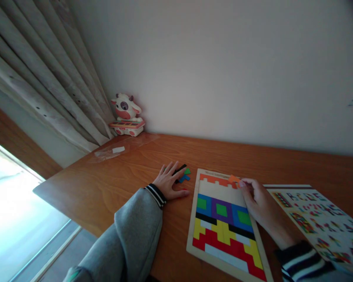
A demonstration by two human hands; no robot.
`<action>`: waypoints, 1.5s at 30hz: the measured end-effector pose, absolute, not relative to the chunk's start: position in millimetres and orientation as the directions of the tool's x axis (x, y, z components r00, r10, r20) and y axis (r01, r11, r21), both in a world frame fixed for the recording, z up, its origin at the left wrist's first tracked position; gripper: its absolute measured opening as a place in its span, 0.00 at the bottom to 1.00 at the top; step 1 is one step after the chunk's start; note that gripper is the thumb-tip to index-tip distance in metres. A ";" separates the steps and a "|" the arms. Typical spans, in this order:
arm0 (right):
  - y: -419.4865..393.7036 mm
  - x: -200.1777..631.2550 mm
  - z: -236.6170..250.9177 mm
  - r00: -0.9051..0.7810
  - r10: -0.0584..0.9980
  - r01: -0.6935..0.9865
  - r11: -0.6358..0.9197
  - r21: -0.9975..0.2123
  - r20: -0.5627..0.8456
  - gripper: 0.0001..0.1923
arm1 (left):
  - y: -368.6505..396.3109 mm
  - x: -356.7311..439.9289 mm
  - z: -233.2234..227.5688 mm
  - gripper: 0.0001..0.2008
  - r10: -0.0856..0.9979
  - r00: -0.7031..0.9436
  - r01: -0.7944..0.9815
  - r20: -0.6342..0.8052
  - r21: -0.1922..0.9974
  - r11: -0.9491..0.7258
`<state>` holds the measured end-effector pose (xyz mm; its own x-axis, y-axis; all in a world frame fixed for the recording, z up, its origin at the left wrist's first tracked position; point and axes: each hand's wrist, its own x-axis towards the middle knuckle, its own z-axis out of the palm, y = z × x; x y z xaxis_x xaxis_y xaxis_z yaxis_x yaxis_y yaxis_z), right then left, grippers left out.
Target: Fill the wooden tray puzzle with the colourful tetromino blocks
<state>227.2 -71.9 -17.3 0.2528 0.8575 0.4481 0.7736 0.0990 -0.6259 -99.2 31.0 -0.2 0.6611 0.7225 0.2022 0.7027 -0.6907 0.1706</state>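
My left hand (169,183) lies on the table with its fingers spread, partly over a small group of loose puzzle pieces. A green piece (187,171), a blue piece (184,178) and a black piece (180,169) show by its fingers, along with a bit of red near the thumb. My right hand (252,194) pinches an orange puzzle piece (234,179) over the upper right of the wooden puzzle board (189,239). Orange pieces line the board's top edge. A bare strip runs below them, then rows of blue, purple, green, black, yellow, white and red pieces.
A printed pattern sheet (312,211) lies to the right, partly behind my right forearm. At the back left stand a cow toy with a keyboard (127,115) and a clear plastic bag (106,153). Wall and curtain (47,74) border the wooden table (129,176).
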 end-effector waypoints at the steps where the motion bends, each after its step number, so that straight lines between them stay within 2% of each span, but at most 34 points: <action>1: -72.4 227.1 -16.8 0.246 0.863 0.769 0.103 -0.631 0.442 0.15 | 34.2 -96.1 1.5 0.43 0.689 0.701 0.669 0.186 0.165 -0.725; 4: -74.1 226.4 -14.3 0.206 0.873 0.774 0.131 -0.619 0.441 0.15 | 39.0 -93.0 -0.6 0.33 0.640 0.750 0.623 0.169 0.146 -0.768; 8: -75.6 226.3 -13.1 0.132 0.889 0.803 0.163 -0.573 0.438 0.15 | 32.4 -99.4 -11.4 0.28 0.634 0.747 0.618 0.198 0.142 -0.773; 17: -77.4 227.6 -16.6 0.062 0.921 0.836 0.163 -0.523 0.385 0.15 | 2.4 -117.7 -17.7 0.27 0.674 0.699 0.663 0.240 0.139 -0.736; 23: -81.9 221.1 -8.1 0.022 0.914 0.846 0.199 -0.495 0.405 0.14 | 3.1 -129.1 -8.0 0.28 0.640 0.735 0.620 0.227 0.159 -0.768; 30: -86.5 219.4 1.1 0.080 0.916 0.817 0.166 -0.553 0.393 0.14 | 3.3 -134.3 5.3 0.19 0.620 0.740 0.593 0.259 0.182 -0.784; 33: -84.2 222.6 -3.0 0.123 0.894 0.793 0.172 -0.584 0.430 0.14 | 4.0 -134.1 4.8 0.17 0.615 0.736 0.591 0.285 0.174 -0.788; 38: -80.5 231.1 -7.4 0.145 0.816 0.801 0.235 -0.551 0.559 0.15 | 5.8 -135.4 2.1 0.16 0.630 0.713 0.617 0.307 0.153 -0.772; 41: -84.7 228.7 -1.7 0.093 0.808 0.814 0.275 -0.511 0.582 0.14 | 6.7 -136.0 1.7 0.16 0.618 0.726 0.602 0.302 0.154 -0.783; 45: -91.2 214.7 5.3 -0.065 0.814 0.816 0.376 -0.438 0.578 0.11 | 5.9 -134.8 1.9 0.15 0.607 0.735 0.592 0.304 0.149 -0.792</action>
